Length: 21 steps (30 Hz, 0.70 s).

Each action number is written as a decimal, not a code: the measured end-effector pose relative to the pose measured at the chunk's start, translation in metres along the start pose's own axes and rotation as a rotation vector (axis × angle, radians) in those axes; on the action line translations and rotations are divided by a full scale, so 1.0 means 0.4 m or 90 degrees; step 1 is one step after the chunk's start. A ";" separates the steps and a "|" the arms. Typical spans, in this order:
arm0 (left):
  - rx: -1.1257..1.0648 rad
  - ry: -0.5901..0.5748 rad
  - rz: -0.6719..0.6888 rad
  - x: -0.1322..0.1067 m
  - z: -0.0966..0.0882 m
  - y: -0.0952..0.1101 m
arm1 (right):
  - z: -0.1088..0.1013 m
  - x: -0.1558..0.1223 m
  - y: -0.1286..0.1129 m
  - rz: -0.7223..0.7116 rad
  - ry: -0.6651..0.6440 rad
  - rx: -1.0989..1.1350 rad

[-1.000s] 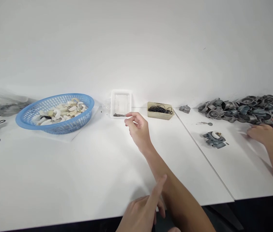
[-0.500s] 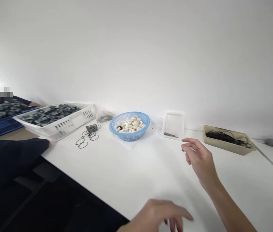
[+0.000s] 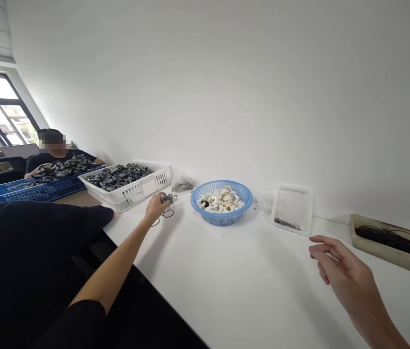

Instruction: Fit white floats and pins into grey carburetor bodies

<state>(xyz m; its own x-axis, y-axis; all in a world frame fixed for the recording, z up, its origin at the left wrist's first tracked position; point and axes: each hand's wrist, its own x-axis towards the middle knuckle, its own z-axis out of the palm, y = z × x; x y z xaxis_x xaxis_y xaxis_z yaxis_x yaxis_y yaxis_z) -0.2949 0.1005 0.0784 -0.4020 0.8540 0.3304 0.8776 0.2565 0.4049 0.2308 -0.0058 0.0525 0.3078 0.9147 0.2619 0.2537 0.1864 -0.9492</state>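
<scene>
My left hand is stretched far out to the left and its fingers are closed on a small grey metal part beside several black rubber rings on the white table. My right hand hovers over the table at the right, fingers loosely spread and holding nothing. Between the hands stands a blue basket of white curved pieces. A small white tray with a few thin dark pins sits just beyond my right hand.
A white crate full of grey metal parts stands left of the rings, and a blue crate lies beyond it, where another person sits. A beige tray of black rings is at the far right. A small clear bag lies behind the basket.
The view has swung left, away from the pile of metal parts and the other person's hands. My left hand went from the table's near edge out to the grey part. My right hand stayed raised and open.
</scene>
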 end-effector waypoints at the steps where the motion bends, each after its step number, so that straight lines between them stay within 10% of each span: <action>1: 0.026 -0.003 -0.010 0.037 0.005 -0.027 | 0.001 0.000 0.003 -0.003 -0.002 -0.005; 11: 0.160 -0.203 0.006 0.318 0.041 -0.179 | 0.005 -0.004 0.018 0.003 -0.027 -0.082; 21: 0.091 -0.288 -0.014 0.382 0.071 -0.274 | -0.025 0.039 0.111 -0.011 -0.060 -0.156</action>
<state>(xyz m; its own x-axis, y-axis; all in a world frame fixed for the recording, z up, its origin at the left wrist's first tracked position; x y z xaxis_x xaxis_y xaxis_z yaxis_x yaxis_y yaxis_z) -0.4451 0.2157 0.0601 -0.2945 0.9511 -0.0934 0.9102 0.3089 0.2758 0.2559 0.0130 0.0161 0.2178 0.9436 0.2493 0.4763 0.1202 -0.8710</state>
